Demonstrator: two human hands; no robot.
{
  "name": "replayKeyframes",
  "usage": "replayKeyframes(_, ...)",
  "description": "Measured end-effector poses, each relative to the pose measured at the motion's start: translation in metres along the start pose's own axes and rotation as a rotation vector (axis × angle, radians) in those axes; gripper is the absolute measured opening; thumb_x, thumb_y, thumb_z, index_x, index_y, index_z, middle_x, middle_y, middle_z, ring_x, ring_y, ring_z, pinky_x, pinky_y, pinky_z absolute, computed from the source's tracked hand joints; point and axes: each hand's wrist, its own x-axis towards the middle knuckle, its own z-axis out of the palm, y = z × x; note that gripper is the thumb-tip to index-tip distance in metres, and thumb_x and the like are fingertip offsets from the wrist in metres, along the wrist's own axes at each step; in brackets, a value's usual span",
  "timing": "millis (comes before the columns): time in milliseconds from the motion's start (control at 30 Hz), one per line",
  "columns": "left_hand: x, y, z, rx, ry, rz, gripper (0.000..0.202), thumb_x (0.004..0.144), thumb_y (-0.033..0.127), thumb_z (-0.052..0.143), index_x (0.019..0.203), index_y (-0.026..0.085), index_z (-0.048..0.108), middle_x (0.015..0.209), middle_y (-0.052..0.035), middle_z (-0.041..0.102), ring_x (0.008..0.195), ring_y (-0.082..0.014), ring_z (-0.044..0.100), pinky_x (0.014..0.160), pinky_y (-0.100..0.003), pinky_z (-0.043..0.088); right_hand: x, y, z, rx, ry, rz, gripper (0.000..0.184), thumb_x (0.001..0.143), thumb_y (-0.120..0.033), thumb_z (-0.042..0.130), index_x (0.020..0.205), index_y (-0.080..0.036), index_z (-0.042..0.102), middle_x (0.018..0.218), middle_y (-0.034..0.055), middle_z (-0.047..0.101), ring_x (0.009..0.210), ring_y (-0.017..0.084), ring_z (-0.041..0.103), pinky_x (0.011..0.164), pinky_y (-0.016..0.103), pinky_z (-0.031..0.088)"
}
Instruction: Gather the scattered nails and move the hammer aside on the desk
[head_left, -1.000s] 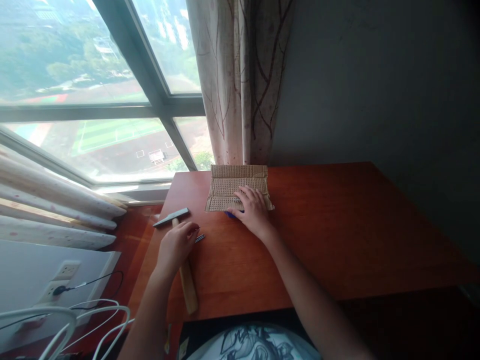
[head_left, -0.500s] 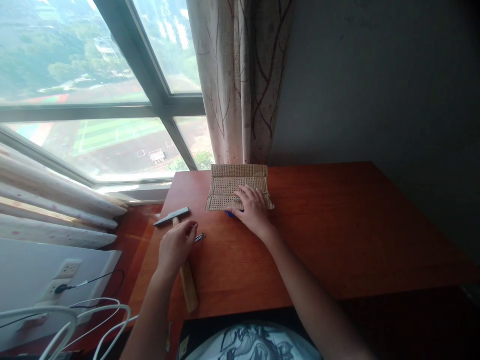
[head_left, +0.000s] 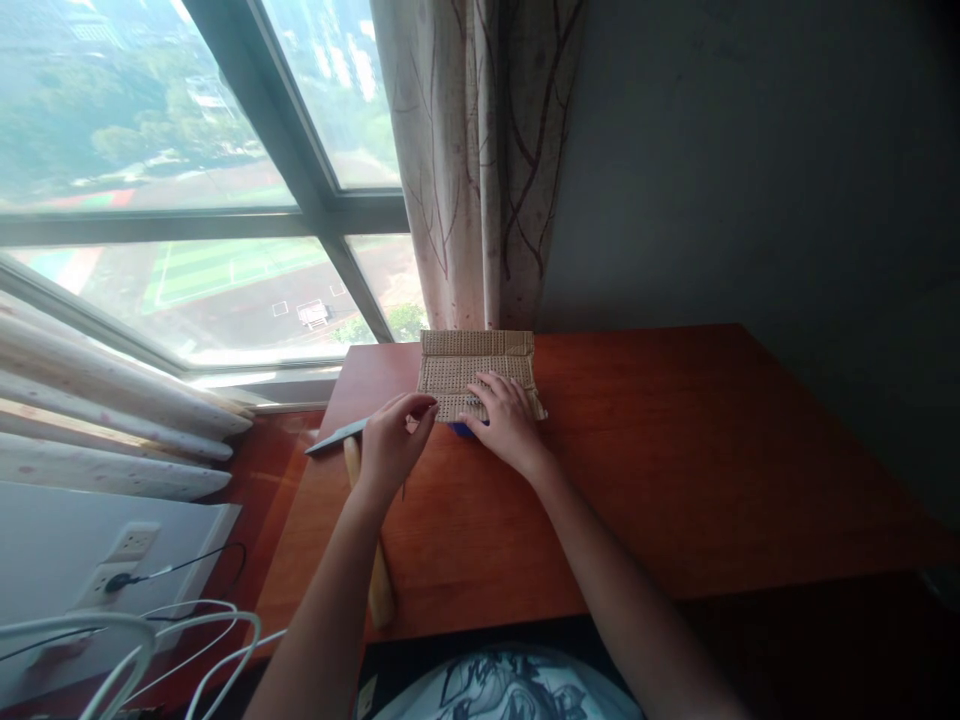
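A tan sheet with rows of small holes (head_left: 465, 372) lies creased across a blue object (head_left: 460, 429), which shows only under its near edge. My right hand (head_left: 508, 422) rests on the sheet's right side with fingers stretched and thumb apart. My left hand (head_left: 394, 440) is pinched at the sheet's near left corner; whatever is between its fingertips is too small to make out. Under my left forearm lies a hammer with a wooden handle (head_left: 381, 590), its grey metal head (head_left: 334, 438) pointing left. A thin metal piece (head_left: 404, 491) pokes out beside my left wrist.
The reddish wooden table (head_left: 675, 450) stretches right toward a dark wall. A window (head_left: 225, 290) and curtains (head_left: 457, 180) stand behind and to the left. White cables (head_left: 202, 640) and wall sockets (head_left: 135, 542) are at the lower left.
My left hand has moved right and away from me, from above the hammer handle to the sheet's left corner. My right hand has stayed on the sheet.
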Motion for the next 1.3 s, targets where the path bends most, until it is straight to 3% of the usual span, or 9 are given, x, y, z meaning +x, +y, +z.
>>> replayKeyframes(233, 0.044, 0.002, 0.024, -0.127, -0.305, 0.213, 0.02, 0.085, 0.028, 0.063, 0.07, 0.019, 0.073, 0.08, -0.0071, 0.07, 0.065, -0.0155, 0.06, 0.064, -0.029, 0.046, 0.001, 0.002, 0.001, 0.01, -0.006, 0.001, 0.044, 0.088, -0.038, 0.064, 0.129, -0.021, 0.062, 0.144, 0.0087, 0.054, 0.139, 0.026, 0.041, 0.119, 0.048, 0.024)
replayKeyframes(333, 0.048, -0.002, 0.029, -0.186, -0.252, 0.201, 0.02, 0.086, 0.032, 0.063, 0.077, 0.018, 0.074, 0.083, -0.007, 0.071, 0.071, -0.0165, 0.063, 0.068, -0.029, 0.049, 0.001, 0.002, 0.0, 0.013, -0.006, -0.002, 0.043, 0.089, -0.038, 0.064, 0.128, -0.022, 0.062, 0.144, 0.0085, 0.054, 0.139, 0.026, 0.041, 0.119, 0.049, 0.024)
replayKeyframes(433, 0.045, 0.0, 0.026, -0.243, -0.1, 0.115, 0.024, 0.089, 0.036, 0.059, 0.089, 0.016, 0.072, 0.088, -0.0078, 0.071, 0.079, -0.0179, 0.065, 0.073, -0.03, 0.051, 0.0, 0.001, -0.001, 0.012, -0.007, -0.004, 0.042, 0.091, -0.041, 0.062, 0.129, -0.023, 0.062, 0.145, 0.0084, 0.053, 0.139, 0.025, 0.04, 0.119, 0.048, 0.024)
replayKeyframes(533, 0.039, 0.003, 0.009, -0.385, 0.017, -0.018, 0.023, 0.089, 0.037, 0.06, 0.091, 0.016, 0.068, 0.085, -0.006, 0.071, 0.08, -0.0171, 0.066, 0.073, -0.028, 0.052, 0.0, 0.0, -0.003, 0.005, -0.018, -0.004, 0.047, 0.091, -0.045, 0.062, 0.13, -0.021, 0.061, 0.146, 0.0092, 0.052, 0.14, 0.026, 0.04, 0.119, 0.048, 0.024)
replayKeyframes(600, 0.03, 0.001, -0.006, -0.433, 0.014, -0.063, 0.022, 0.087, 0.038, 0.063, 0.09, 0.017, 0.068, 0.084, -0.0046, 0.071, 0.079, -0.0162, 0.066, 0.073, -0.027, 0.052, -0.001, 0.0, -0.003, 0.002, -0.017, -0.001, 0.048, 0.09, -0.045, 0.062, 0.13, -0.02, 0.061, 0.146, 0.0095, 0.052, 0.139, 0.026, 0.04, 0.119, 0.048, 0.024)
replayKeyframes(767, -0.017, -0.024, -0.035, -0.061, -0.075, -0.113, 0.023, 0.085, 0.041, 0.063, 0.089, 0.019, 0.068, 0.074, -0.0009, 0.068, 0.061, -0.0129, 0.058, 0.058, -0.024, 0.044, -0.001, 0.001, -0.002, -0.002, -0.011, -0.006, 0.046, 0.09, -0.045, 0.063, 0.129, -0.021, 0.062, 0.146, 0.0098, 0.053, 0.139, 0.026, 0.04, 0.119, 0.049, 0.024)
replayKeyframes(933, -0.06, -0.044, -0.037, 0.338, -0.214, -0.234, 0.022, 0.088, 0.042, 0.056, 0.089, 0.023, 0.068, 0.081, -0.0033, 0.072, 0.071, -0.0187, 0.065, 0.06, -0.026, 0.04, -0.001, 0.001, -0.003, -0.013, -0.005, -0.007, 0.046, 0.09, -0.045, 0.062, 0.13, -0.022, 0.061, 0.146, 0.0092, 0.053, 0.14, 0.027, 0.04, 0.119, 0.049, 0.024)
replayKeyframes(1067, -0.07, -0.039, -0.034, 0.5, -0.317, -0.296, 0.024, 0.091, 0.042, 0.05, 0.089, 0.026, 0.067, 0.087, -0.0043, 0.074, 0.076, -0.0225, 0.067, 0.057, -0.027, 0.034, -0.001, -0.001, -0.004, -0.014, -0.012, -0.006, 0.046, 0.091, -0.044, 0.062, 0.13, -0.021, 0.061, 0.146, 0.01, 0.052, 0.14, 0.027, 0.04, 0.119, 0.049, 0.024)
replayKeyframes(1300, -0.07, -0.03, -0.029, 0.512, -0.386, -0.339, 0.026, 0.092, 0.046, 0.047, 0.088, 0.027, 0.065, 0.088, -0.0031, 0.074, 0.079, -0.0242, 0.067, 0.056, -0.026, 0.03, -0.001, -0.001, -0.003, -0.014, -0.015, 0.0, 0.046, 0.09, -0.044, 0.063, 0.13, -0.022, 0.061, 0.146, 0.009, 0.053, 0.14, 0.027, 0.04, 0.118, 0.049, 0.024)
